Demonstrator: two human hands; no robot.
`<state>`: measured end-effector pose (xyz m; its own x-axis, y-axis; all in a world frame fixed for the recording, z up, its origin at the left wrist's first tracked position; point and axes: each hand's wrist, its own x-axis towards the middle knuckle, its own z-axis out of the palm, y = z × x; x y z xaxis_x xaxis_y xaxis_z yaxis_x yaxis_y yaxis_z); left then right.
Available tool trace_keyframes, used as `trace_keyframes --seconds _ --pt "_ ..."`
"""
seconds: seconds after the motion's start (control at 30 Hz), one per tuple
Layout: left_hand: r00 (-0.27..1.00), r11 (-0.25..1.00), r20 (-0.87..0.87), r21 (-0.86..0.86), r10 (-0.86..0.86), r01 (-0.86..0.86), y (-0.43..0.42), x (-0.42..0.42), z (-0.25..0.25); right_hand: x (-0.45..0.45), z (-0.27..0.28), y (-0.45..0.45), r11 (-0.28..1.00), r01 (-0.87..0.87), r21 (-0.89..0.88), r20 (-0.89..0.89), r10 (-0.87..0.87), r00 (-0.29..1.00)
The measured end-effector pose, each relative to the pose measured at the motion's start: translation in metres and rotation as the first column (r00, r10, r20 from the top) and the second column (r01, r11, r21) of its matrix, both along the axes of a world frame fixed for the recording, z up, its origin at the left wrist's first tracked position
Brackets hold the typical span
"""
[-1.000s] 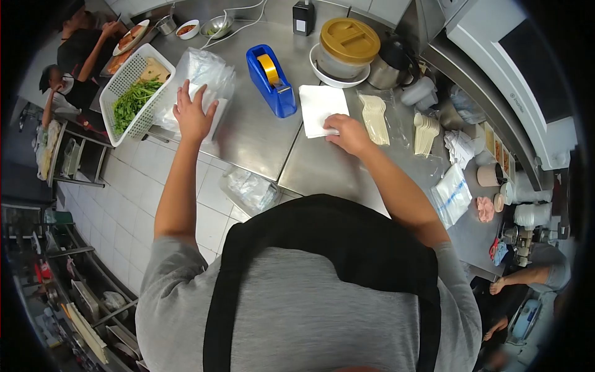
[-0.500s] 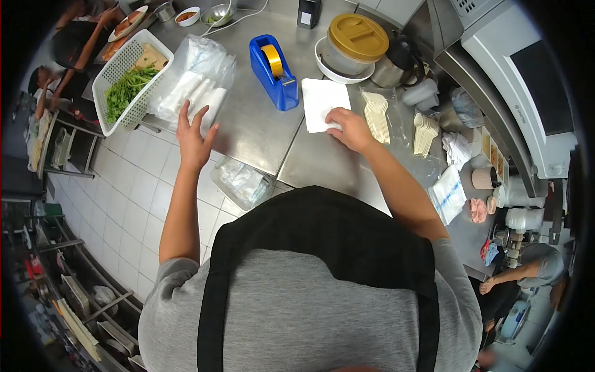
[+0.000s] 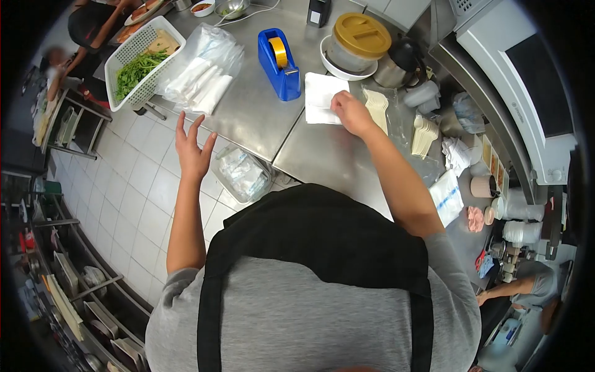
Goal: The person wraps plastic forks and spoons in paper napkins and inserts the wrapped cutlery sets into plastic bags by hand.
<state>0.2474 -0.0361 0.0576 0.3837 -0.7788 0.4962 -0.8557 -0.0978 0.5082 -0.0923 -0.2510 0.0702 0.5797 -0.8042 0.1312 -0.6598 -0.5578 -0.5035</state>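
Note:
My left hand (image 3: 193, 149) hovers with fingers spread and nothing in it, just past the table's front edge. Closest to it is a clear plastic bag (image 3: 207, 56) with several white rolled packets (image 3: 214, 92) at its mouth. My right hand (image 3: 354, 114) is at the right side of a stack of white paper napkins (image 3: 322, 99), its fingers curled together. Whether a napkin is pinched in them is hidden. Just right of that hand lie cream plastic spoons (image 3: 377, 110) in a clear wrapper. A blue tape dispenser (image 3: 279, 68) with yellow tape stands left of the napkins.
A white basket of greens (image 3: 139, 74) stands at the left. Behind the napkins is a tub with a yellow lid (image 3: 362, 36) beside a kettle (image 3: 400, 65). More spoons (image 3: 424, 135) lie at right. Below the table edge sits a bin (image 3: 242, 173). Other people work at both sides.
My left hand has drawn back from the bag toward me. My right hand has shifted slightly right and up on the napkins, its fingers curling in. The view has shifted a little.

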Motion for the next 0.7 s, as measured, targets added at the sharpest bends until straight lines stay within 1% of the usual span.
trace_keyframes --seconds 0.03,0.13,0.23,0.33,0.4,0.43,0.47,0.53,0.57,0.63,0.7 --pt "1.0 1.0 -0.003 -0.003 0.008 -0.008 0.003 -0.003 0.004 -0.002 0.016 0.009 0.999 0.026 -0.032 0.021 -0.025 0.999" --pt "1.0 0.999 -0.018 -0.031 -0.019 0.018 0.009 -0.022 0.01 -0.027 0.06 0.051 0.95 -0.125 -0.285 0.002 0.131 0.991" --pt "0.996 0.996 0.022 -0.015 -0.092 0.092 0.007 -0.056 0.016 -0.058 0.064 0.104 0.924 -0.111 -0.365 -0.043 0.102 0.994" --pt "0.969 0.969 0.019 0.015 -0.247 0.247 -0.001 -0.107 0.018 -0.085 0.044 0.146 0.934 -0.099 -0.343 -0.044 0.09 0.995" --pt "0.906 0.902 -0.013 0.087 -0.424 0.423 -0.004 -0.146 0.015 -0.106 0.017 0.161 0.982 -0.102 -0.156 -0.004 0.102 0.995" --pt "0.853 0.847 -0.007 0.118 -0.522 0.519 -0.004 -0.163 0.007 -0.114 0.007 0.164 0.993 -0.104 -0.059 0.017 0.106 0.994" --pt "0.79 0.781 -0.002 0.148 -0.613 0.607 -0.005 -0.179 -0.003 -0.122 0.001 0.163 0.997 -0.04 -0.062 0.055 0.043 0.998" --pt "0.76 0.727 0.013 0.301 -0.65 0.617 -0.003 -0.212 -0.015 -0.135 -0.007 0.148 0.994 0.091 -0.062 0.132 -0.082 0.988" --pt "0.744 0.694 0.017 0.375 -0.668 0.615 -0.003 -0.224 -0.019 -0.141 -0.017 0.131 0.972 0.227 -0.068 0.144 -0.216 0.966" --pt "0.728 0.678 0.031 0.394 -0.685 0.621 -0.003 -0.239 -0.03 -0.156 -0.039 0.088 0.923 0.363 -0.129 0.201 -0.334 0.921" --pt "0.718 0.664 0.037 0.415 -0.695 0.622 -0.001 -0.249 -0.03 -0.161 -0.052 0.057 0.898 0.427 -0.106 0.146 -0.411 0.9"
